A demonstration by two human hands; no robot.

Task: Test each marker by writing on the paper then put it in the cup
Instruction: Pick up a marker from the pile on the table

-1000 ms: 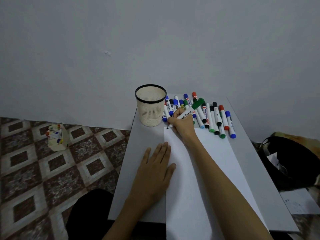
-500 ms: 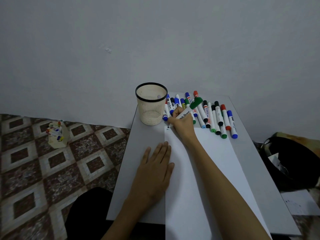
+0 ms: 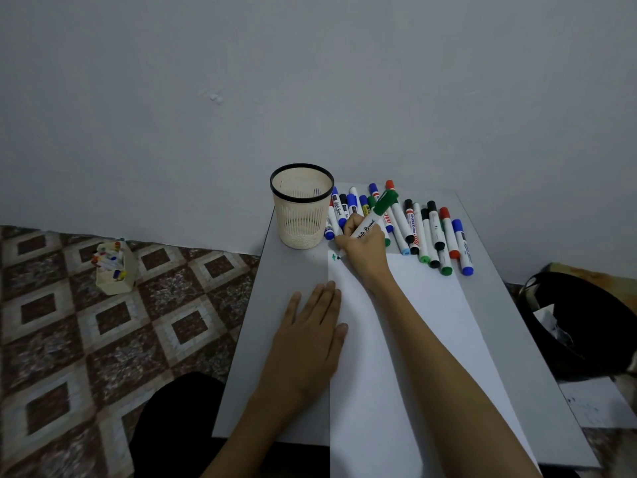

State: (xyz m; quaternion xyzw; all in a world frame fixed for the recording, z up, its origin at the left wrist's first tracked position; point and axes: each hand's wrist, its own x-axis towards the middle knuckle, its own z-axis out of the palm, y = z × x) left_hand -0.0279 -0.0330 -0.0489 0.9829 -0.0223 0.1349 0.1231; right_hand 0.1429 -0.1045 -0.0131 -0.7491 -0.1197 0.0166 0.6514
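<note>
My right hand (image 3: 363, 248) grips a green whiteboard marker (image 3: 374, 215), its cap stuck on the back end and its tip touching the far left corner of the white paper (image 3: 424, 339). A small green mark (image 3: 333, 257) shows at that corner. My left hand (image 3: 310, 336) lies flat with fingers spread on the paper's left edge and the grey table (image 3: 275, 305). A cream mesh cup (image 3: 302, 207) with a black rim stands just behind the marker tip. Several capped markers (image 3: 431, 232) in blue, red, green and black lie in a row to the cup's right.
A small cream holder (image 3: 112, 269) with coloured items stands on the patterned floor at the left. A black bag (image 3: 582, 326) sits beside the table's right edge. A plain wall rises close behind the table. My dark-clothed knee (image 3: 179, 422) is below the table's near edge.
The marker tip has made a small green mark at the paper's corner that was not there before. My left hand has stayed flat on the paper.
</note>
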